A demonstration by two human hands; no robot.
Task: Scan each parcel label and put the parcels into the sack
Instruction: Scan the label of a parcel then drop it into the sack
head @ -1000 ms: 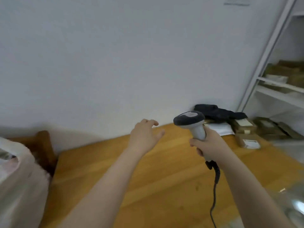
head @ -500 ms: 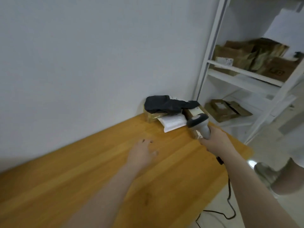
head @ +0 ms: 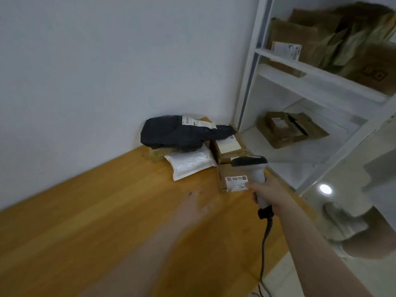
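Now swung off the sack (out of sight) onto the parcel pile [head: 227,146]. Right grip [head: 267,192] clenched round scanner [head: 249,162], its head close over the labelled box [head: 233,182]; black bag [head: 175,133] and white mailer [head: 190,163] behind that box. Left grip [head: 192,207] blurred, released, nearing the box over the counter [head: 85,221]. Next scan looks due

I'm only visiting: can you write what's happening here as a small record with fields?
Right hand: grips the scanner, held by the small labelled box
Left hand: blurred, fingers spread above the table, holding nothing
Parcels on table: black bag on top, white mailer, small labelled box, another brown box, all in the corner
Shelf: more brown parcels
Sack: not in view
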